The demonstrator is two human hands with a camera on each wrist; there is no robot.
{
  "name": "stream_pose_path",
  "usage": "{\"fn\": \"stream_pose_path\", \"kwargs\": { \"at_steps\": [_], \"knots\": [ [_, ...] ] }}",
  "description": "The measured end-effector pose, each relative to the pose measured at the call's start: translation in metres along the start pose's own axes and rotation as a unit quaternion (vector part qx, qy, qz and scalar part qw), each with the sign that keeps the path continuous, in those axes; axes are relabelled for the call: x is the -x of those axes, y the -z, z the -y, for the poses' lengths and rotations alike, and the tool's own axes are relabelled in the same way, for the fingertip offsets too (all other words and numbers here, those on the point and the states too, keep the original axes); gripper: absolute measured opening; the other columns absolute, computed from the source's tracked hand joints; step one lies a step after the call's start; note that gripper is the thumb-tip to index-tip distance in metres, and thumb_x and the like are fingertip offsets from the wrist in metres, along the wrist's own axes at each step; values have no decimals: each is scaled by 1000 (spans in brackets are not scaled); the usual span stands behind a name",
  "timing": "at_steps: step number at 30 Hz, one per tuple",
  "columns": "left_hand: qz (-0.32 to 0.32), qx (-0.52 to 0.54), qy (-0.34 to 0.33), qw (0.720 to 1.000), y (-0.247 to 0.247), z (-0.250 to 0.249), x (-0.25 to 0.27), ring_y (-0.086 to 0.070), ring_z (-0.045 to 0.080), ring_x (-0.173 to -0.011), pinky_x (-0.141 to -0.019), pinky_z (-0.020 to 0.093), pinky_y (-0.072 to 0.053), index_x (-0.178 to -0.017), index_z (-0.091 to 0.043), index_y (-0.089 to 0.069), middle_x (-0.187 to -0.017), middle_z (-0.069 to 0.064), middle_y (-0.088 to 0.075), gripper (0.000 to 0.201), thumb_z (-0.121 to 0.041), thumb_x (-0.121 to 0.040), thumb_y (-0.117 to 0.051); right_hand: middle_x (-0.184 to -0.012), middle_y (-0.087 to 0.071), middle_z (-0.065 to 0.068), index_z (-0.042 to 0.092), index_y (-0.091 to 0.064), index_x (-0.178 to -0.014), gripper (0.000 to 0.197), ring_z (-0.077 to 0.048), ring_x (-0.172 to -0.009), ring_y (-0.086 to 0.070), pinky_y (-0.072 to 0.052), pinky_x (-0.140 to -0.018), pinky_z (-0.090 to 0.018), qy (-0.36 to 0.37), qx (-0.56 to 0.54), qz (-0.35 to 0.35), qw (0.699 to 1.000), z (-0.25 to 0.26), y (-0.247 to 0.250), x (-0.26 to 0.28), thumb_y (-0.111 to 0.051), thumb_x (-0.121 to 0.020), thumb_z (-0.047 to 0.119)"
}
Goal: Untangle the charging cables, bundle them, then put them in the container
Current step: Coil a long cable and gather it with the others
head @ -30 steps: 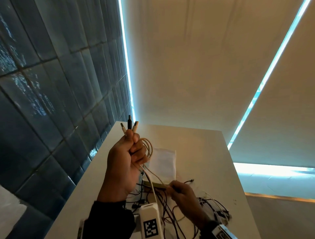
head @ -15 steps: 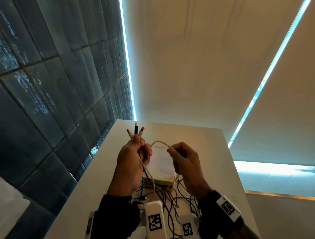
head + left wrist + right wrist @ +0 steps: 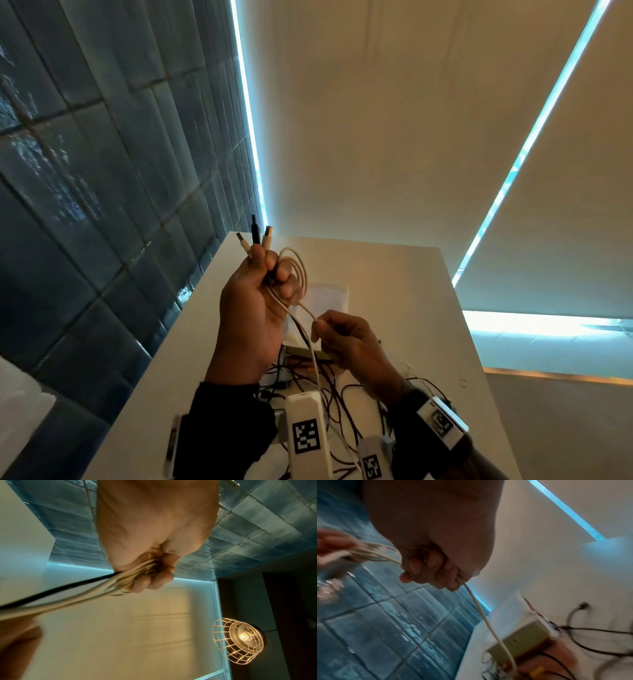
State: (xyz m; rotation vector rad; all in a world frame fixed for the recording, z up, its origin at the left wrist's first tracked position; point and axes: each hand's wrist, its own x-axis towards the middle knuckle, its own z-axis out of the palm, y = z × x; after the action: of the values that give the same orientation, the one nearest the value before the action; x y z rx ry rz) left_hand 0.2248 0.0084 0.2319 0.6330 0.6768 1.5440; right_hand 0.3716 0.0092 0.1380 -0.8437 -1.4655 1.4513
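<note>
My left hand [image 3: 270, 274] is raised above the white table [image 3: 394, 274] and grips a bundle of cables; three plug ends [image 3: 255, 236] stick up past its fingers. A cream cable [image 3: 296, 270] is looped in coils around those fingers, seen close in the left wrist view as cream strands [image 3: 130, 577] beside one black cable [image 3: 60, 589]. My right hand [image 3: 329, 329] pinches the loose run of the cream cable [image 3: 481, 609] below and to the right. A tangle of dark cables [image 3: 342, 397] lies on the table under both hands. The box-like container [image 3: 522, 642] stands by it.
A dark blue tiled wall [image 3: 102, 171] runs along the table's left edge. White wrist-camera housings with printed markers [image 3: 306, 435] sit in the foreground. A wire-cage lamp [image 3: 240, 641] shows in the left wrist view. A loose black plug [image 3: 582, 607] lies further out on the table.
My right hand has dropped from beside the left hand's fingers to lower right, drawing the cream cable down. More cream loops now circle the left hand's fingers.
</note>
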Motion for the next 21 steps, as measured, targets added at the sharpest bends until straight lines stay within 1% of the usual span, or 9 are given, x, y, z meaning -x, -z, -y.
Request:
{"fn": "stream_pose_path", "kwargs": {
  "at_steps": [3,5,7,9,11,13,16,18,21],
  "knots": [
    [11,-9,-20,1000,1,-4,0,-37,9,-48,-48,22,-32,-71,-17,-45,-62,-2,-50,33,-34,-98,-36,-54,-52,13,3,-55,-79,23,2,-47,-46,-37,-48,-9,-47,25,-33,998,-32,12,5,-45,-99,5],
    [20,-7,-23,1000,2,-5,0,-38,9,-49,-49,22,-32,-71,-18,-45,-64,-2,-52,30,-34,-95,-38,-59,-51,8,3,-56,-76,25,2,-50,-45,-37,-50,-11,-68,67,-58,994,-55,21,9,-46,-99,6],
    [26,-13,-20,999,4,-4,0,-41,9,-52,-50,22,-34,-71,-18,-45,-68,-1,-54,30,-34,-95,-38,-63,-49,-1,-3,-56,-76,25,-1,-52,-42,-36,-52,-13,-86,96,-81,988,-73,28,12,-47,-98,5],
    [31,-17,-16,999,5,-3,0,-46,11,-56,-51,22,-36,-71,-17,-46,-73,1,-59,33,-33,-98,-36,-57,-47,6,-7,-56,-77,24,1,-49,-39,-33,-49,-11,-105,96,-98,985,-85,31,14,-46,-97,3],
    [34,-16,-17,999,7,-3,0,-52,13,-60,-52,22,-40,-70,-16,-47,-76,3,-60,34,-32,-98,-36,-50,-45,12,-4,-57,-79,23,1,-45,-38,-32,-45,-10,-129,86,-105,982,-95,34,15,-46,-98,4],
    [47,-19,-25,998,6,-5,1,-52,13,-61,-52,22,-40,-71,-16,-46,-72,2,-56,34,-32,-98,-36,-53,-45,12,3,-57,-77,24,0,-47,-38,-32,-45,-12,-156,87,-111,978,-105,35,15,-47,-98,7],
    [53,-31,-26,998,5,-8,2,-44,12,-56,-51,23,-35,-69,-16,-46,-64,-1,-46,33,-35,-95,-38,-67,-51,4,14,-59,-71,29,-5,-59,-45,-39,-54,-18,-187,134,-112,967,-119,38,17,-48,-96,9],
    [36,-38,-20,998,7,-8,2,-40,10,-53,-50,22,-32,-67,-17,-46,-61,-3,-44,33,-37,-92,-40,-69,-53,-1,9,-61,-72,27,-7,-58,-47,-39,-54,-18,-202,146,-122,961,-121,38,16,-48,-95,7],
    [12,-36,-5,999,12,-10,-1,-39,9,-51,-50,22,-30,-63,-19,-49,-59,-4,-45,36,-36,-93,-41,-62,-55,-3,2,-64,-74,24,-9,-52,-47,-40,-49,-21,-202,160,-191,947,-103,38,5,-54,-93,11]
  ]
}}
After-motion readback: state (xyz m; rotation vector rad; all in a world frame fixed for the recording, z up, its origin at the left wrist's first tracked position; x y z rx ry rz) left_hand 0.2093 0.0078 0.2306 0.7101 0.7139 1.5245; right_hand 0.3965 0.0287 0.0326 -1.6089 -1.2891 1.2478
